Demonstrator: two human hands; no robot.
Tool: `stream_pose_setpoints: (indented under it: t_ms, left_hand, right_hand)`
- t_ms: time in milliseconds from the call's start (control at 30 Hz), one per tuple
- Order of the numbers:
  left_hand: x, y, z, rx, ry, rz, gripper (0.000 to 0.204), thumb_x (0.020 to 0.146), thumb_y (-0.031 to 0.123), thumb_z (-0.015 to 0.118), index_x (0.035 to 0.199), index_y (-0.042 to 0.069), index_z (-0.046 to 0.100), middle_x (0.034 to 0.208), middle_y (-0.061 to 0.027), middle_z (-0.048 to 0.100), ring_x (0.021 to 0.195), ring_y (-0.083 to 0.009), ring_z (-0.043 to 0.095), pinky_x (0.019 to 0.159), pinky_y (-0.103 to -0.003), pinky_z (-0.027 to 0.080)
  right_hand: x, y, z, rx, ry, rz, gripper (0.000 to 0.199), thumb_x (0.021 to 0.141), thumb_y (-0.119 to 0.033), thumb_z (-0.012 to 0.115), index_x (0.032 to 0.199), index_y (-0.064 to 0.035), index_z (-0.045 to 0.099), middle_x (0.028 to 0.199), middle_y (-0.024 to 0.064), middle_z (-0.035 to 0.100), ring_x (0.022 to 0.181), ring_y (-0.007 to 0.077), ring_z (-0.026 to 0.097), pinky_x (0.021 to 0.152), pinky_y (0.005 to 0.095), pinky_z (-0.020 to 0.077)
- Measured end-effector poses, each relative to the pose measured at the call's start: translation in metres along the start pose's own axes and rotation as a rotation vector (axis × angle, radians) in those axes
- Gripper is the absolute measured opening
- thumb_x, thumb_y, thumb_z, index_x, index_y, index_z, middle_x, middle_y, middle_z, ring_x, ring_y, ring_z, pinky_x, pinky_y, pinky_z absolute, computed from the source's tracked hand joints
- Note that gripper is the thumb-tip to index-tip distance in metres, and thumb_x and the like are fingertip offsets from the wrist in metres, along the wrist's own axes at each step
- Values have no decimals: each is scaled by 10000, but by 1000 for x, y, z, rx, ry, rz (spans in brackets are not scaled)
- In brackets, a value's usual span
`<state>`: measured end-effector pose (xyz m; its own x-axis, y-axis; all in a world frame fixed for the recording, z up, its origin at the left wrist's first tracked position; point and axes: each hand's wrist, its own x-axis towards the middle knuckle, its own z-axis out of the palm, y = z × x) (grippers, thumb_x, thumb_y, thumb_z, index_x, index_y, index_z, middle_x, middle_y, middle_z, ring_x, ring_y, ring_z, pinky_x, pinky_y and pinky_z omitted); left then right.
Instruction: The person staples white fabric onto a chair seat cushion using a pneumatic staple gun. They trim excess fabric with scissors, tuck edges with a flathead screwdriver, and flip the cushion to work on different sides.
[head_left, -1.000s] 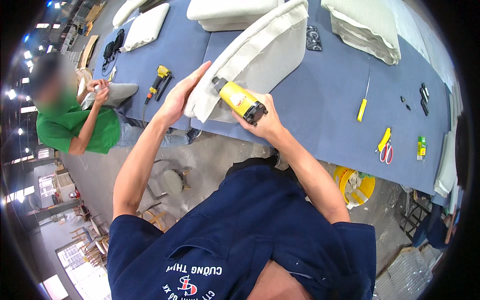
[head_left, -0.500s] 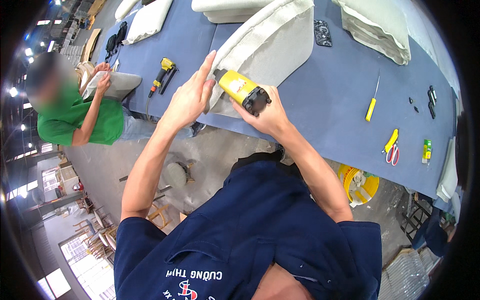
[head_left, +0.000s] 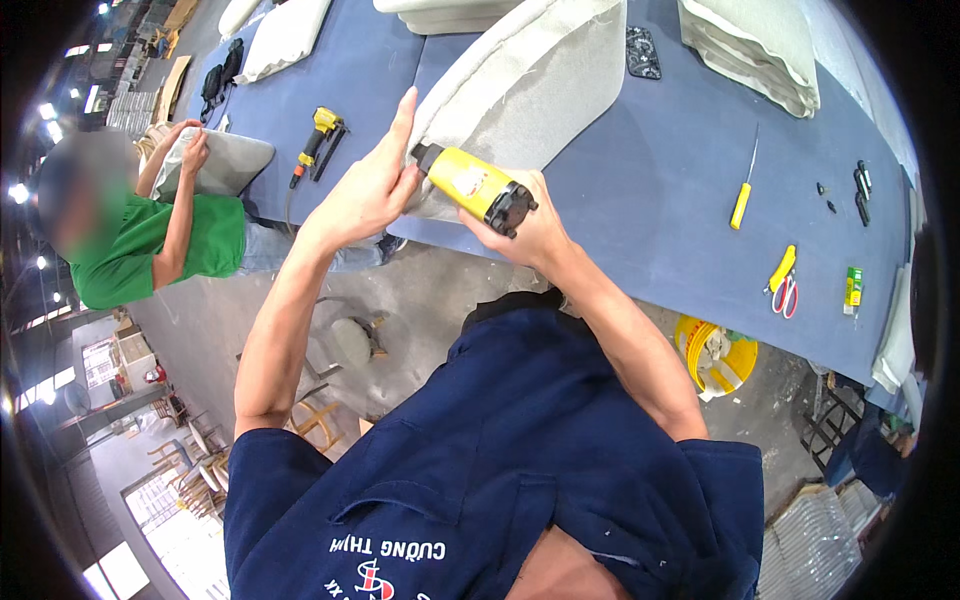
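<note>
Workshop table (head_left: 640, 200), blue-covered: right hand (head_left: 525, 225) grips yellow stapler (head_left: 475, 185), left hand (head_left: 370, 185) open against cushion (head_left: 540, 80).

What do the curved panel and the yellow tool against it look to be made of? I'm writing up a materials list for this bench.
The curved panel looks padded and covered in pale grey-beige woven fabric: matte, slightly grainy, with soft rounded edges. The yellow tool in the right hand seems to be glossy painted metal or hard plastic with a black ribbed end cap; which one the picture leaves open. The left hand presses the panel's edge.
</note>
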<state>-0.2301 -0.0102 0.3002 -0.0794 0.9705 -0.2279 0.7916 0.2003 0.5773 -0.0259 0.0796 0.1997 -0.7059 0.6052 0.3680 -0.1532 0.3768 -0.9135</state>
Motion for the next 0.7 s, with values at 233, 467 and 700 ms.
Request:
stream_pose_setpoints:
  t_ms: [233, 467, 700]
  left_hand:
    - [-2, -23, 5, 114, 100, 186, 910, 952, 1, 494, 1718, 48, 4, 1740, -295, 197, 1585, -414, 311, 1277, -411, 307]
    - [-19, -32, -1, -644, -4, -63, 763, 1100, 206, 510, 1719, 32, 100, 1778, -145, 212, 1621, -273, 257, 1315, -395, 195]
    - [-29, 0, -2, -487, 75, -275, 605, 1166, 293, 376, 1726, 151, 193, 1688, -138, 405, 1502, -262, 451, 1178, -400, 451]
  right_hand:
    - [1, -4, 11, 156, 24, 20, 409, 748, -169, 864, 1092, 14, 739, 885, 198, 758, 797, 404, 736, 739, 389, 594]
    - [6, 0, 4, 73, -37, 15, 368, 756, -164, 857, 1053, 17, 736, 859, 202, 747, 784, 410, 729, 731, 395, 592]
    - [12, -2, 8, 30, -8, 46, 345, 748, -145, 854, 1019, 25, 725, 864, 217, 746, 801, 420, 730, 726, 409, 591]
